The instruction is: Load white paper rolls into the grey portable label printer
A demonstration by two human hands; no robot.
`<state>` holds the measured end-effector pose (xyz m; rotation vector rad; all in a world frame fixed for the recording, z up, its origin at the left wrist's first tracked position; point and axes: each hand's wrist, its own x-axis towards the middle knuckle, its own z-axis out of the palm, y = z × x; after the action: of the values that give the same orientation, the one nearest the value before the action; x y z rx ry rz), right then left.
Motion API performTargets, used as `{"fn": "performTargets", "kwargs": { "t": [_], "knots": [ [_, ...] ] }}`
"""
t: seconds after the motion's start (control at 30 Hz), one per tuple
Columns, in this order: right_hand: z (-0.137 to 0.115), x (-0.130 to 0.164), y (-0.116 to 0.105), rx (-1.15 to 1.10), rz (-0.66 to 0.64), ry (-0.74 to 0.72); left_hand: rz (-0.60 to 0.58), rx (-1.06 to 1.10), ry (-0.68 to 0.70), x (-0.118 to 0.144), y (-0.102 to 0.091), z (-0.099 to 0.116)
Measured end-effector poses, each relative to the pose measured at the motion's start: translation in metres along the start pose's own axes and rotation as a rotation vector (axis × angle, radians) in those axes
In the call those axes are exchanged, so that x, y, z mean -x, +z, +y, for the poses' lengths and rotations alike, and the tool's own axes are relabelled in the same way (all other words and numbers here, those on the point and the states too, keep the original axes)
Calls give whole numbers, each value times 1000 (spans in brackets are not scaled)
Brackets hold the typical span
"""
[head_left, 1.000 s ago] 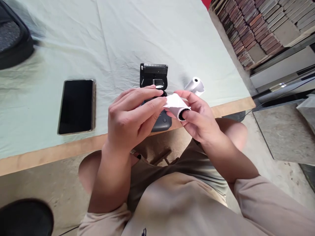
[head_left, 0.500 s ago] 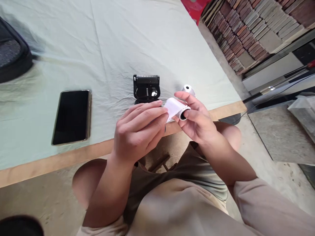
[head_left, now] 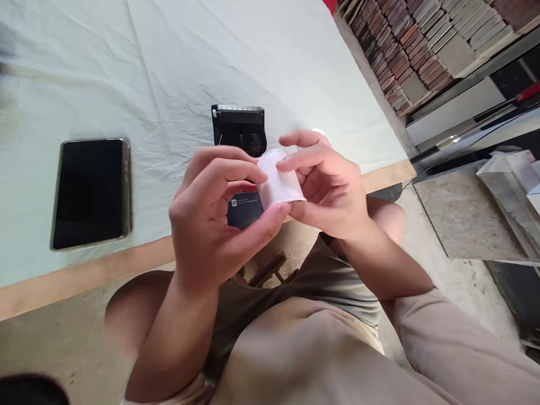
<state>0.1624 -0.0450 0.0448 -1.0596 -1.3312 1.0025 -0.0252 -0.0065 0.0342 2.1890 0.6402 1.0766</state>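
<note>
A small white paper roll (head_left: 279, 183) is held between both hands above the table's front edge. My left hand (head_left: 211, 211) closes on its left side, the thumb below and the fingertips on top. From the right, my right hand (head_left: 331, 183) grips the same roll with thumb and fingers. Just behind the hands lies an opened black device (head_left: 239, 126), which looks like a small receipt printer; its dark front part (head_left: 244, 209) with small white print shows between my left thumb and fingers. A second white roll (head_left: 319, 133) is mostly hidden behind my right hand.
A smartphone (head_left: 91, 194) with a dark screen lies on the left of the pale cloth (head_left: 177, 50) covering the table. The wooden table edge (head_left: 143, 254) runs close to my knees. Stacked bricks (head_left: 405, 50) and a stone slab (head_left: 468, 211) are off to the right.
The roll has turned so that its open core end no longer shows and its white side faces me. My left hand has moved from the pulled-out paper strip onto the roll. The view has shifted slightly.
</note>
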Motion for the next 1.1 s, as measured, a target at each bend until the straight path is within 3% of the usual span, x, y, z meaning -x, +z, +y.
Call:
{"fn": "performTargets", "kwargs": {
  "t": [0.2, 0.33, 0.63, 0.73, 0.83, 1.1],
  "knots": [
    [3, -11, -9, 56, -182, -34, 39, 80, -59, -5, -11, -1],
    [-1, -12, -8, -3, -232, -5, 158, 243, -123, 3, -18, -9],
    [-5, -13, -2, 39, -199, 25, 170, 366, -148, 0, -16, -16],
    [-7, -11, -3, -129, -205, 68, 167, 372, -142, 1, -14, -21],
    [-6, -9, -4, -236, -215, 164, 240, 418, -173, 1, -8, -26],
    [5, -10, -5, -163, -207, 163, 360, 803, -436, -3, -4, -24]
  ]
}}
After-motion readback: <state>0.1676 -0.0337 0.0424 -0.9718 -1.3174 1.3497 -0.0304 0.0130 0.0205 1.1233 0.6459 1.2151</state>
